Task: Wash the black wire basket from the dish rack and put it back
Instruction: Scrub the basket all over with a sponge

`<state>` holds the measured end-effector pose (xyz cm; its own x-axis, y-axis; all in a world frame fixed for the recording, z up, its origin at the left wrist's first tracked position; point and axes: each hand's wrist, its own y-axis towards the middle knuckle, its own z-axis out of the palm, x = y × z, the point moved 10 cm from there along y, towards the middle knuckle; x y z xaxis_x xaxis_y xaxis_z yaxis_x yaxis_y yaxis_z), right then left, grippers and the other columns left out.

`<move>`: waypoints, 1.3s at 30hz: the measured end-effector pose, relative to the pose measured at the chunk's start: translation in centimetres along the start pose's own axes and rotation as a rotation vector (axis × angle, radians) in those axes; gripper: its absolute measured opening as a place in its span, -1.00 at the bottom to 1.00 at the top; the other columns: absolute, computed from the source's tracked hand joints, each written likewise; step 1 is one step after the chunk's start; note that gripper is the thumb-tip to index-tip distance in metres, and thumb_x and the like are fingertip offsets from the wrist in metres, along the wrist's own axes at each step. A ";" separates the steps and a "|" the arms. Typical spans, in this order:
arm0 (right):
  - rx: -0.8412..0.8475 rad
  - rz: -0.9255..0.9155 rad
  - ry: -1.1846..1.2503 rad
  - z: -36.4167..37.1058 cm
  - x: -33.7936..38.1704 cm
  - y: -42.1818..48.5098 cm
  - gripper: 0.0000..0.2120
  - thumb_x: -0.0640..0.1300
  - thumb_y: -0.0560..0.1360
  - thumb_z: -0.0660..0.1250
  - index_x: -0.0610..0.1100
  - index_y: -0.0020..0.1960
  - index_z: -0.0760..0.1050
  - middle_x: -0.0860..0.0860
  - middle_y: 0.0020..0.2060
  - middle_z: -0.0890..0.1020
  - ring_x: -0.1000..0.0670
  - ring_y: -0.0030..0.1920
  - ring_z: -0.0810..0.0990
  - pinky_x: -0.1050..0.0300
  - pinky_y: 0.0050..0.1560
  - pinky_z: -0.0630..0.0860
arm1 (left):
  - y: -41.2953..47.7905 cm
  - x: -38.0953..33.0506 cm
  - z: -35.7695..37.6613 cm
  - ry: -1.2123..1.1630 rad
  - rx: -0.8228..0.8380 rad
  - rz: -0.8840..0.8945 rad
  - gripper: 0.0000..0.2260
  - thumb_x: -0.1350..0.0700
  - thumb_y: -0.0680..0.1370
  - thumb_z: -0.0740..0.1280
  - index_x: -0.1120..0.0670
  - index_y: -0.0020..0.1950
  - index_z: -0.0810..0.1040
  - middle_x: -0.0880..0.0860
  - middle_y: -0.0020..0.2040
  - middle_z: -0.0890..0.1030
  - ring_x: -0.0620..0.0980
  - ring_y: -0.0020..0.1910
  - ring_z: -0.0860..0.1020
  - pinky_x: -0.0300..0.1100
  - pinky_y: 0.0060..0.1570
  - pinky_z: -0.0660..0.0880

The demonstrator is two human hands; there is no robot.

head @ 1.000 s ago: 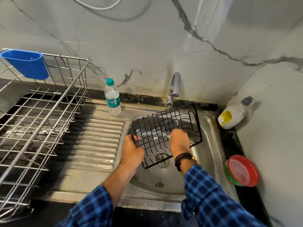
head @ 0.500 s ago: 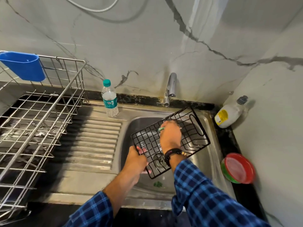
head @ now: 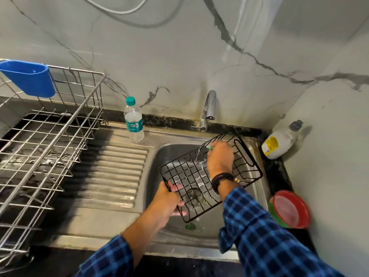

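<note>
Head, one basket (head: 189, 174), left hand (head: 165, 202), right hand (head: 219, 158), perhaps one scrubber (head: 210, 147).

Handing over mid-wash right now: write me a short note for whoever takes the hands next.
Left grip, a bare hand, holds the near left corner of the black wire basket, which is tilted over the steel sink basin.
Right grip holds a small green scrubber, mostly hidden, against the basket's far side, just below the chrome tap.
Done: the basket is out of the silver wire dish rack and scrubbing is under way.
Left: finish scrubbing, rinse, then put the basket back in the rack.
</note>
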<state>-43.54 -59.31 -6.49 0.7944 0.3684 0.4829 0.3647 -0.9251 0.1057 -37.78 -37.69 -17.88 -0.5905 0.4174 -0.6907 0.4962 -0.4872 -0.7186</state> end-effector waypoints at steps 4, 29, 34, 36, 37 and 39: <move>0.160 -0.219 -0.103 4.3 5.0 -4.6 -0.84 -0.34 0.56 0.28 -0.25 0.09 0.59 -0.17 0.08 0.61 -0.13 0.07 0.63 0.08 0.03 0.57 | 0.5 0.2 1.1 -0.035 0.032 -0.053 -0.73 0.43 0.57 0.09 0.08 0.08 0.31 0.06 -0.02 0.57 0.03 -0.38 0.53 0.17 -0.23 0.66; 0.192 -0.078 0.128 3.1 6.3 -2.9 -0.88 -0.24 0.55 0.35 -0.17 0.06 0.61 -0.08 -0.03 0.68 -0.05 0.01 0.66 0.15 -0.03 0.60 | -0.9 -0.2 3.0 -0.186 0.213 -0.222 -0.82 0.48 0.57 0.08 0.25 0.00 0.38 0.33 0.04 0.52 0.21 -0.27 0.65 0.14 -0.33 0.66; 0.304 -0.059 0.086 4.4 6.5 -4.2 -0.86 -0.23 0.54 0.37 -0.20 0.08 0.62 -0.11 0.00 0.68 -0.08 0.06 0.65 0.20 -0.04 0.53 | -0.5 0.2 3.0 -0.193 0.256 -0.211 -0.77 0.46 0.57 0.09 0.33 0.17 0.42 0.36 0.00 0.55 0.19 -0.31 0.66 0.02 -0.38 0.64; 0.392 -0.051 0.079 5.5 6.5 -5.1 -0.86 -0.21 0.53 0.39 -0.19 0.07 0.63 -0.13 0.01 0.69 -0.11 0.06 0.66 0.15 0.01 0.56 | -0.6 -0.5 3.2 -0.164 0.277 -0.178 -0.78 0.42 0.59 0.10 0.36 0.18 0.46 0.31 -0.11 0.61 0.17 -0.31 0.67 0.02 -0.36 0.66; 0.434 -0.053 0.061 6.1 6.6 -5.7 -0.87 -0.21 0.53 0.38 -0.19 0.05 0.64 -0.14 0.00 0.69 -0.13 0.06 0.66 0.13 0.01 0.57 | -0.7 -1.0 3.3 -0.135 0.285 -0.152 -0.80 0.40 0.62 0.10 0.36 0.15 0.48 0.26 -0.19 0.63 0.14 -0.33 0.67 0.01 -0.36 0.67; 0.500 -0.063 0.050 7.0 6.5 -6.6 -0.87 -0.24 0.52 0.33 -0.14 -0.04 0.66 -0.12 -0.06 0.71 -0.13 0.00 0.67 0.16 -0.02 0.58 | -0.9 -1.4 3.5 -0.104 0.301 -0.137 -0.79 0.40 0.62 0.10 0.36 0.13 0.50 0.23 -0.22 0.63 0.13 -0.34 0.67 0.01 -0.34 0.68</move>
<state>-37.38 -50.19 -10.14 0.7436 0.4057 0.5315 0.6087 -0.7396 -0.2872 -39.65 -40.47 -16.00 -0.7083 0.4213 -0.5664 0.2071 -0.6430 -0.7373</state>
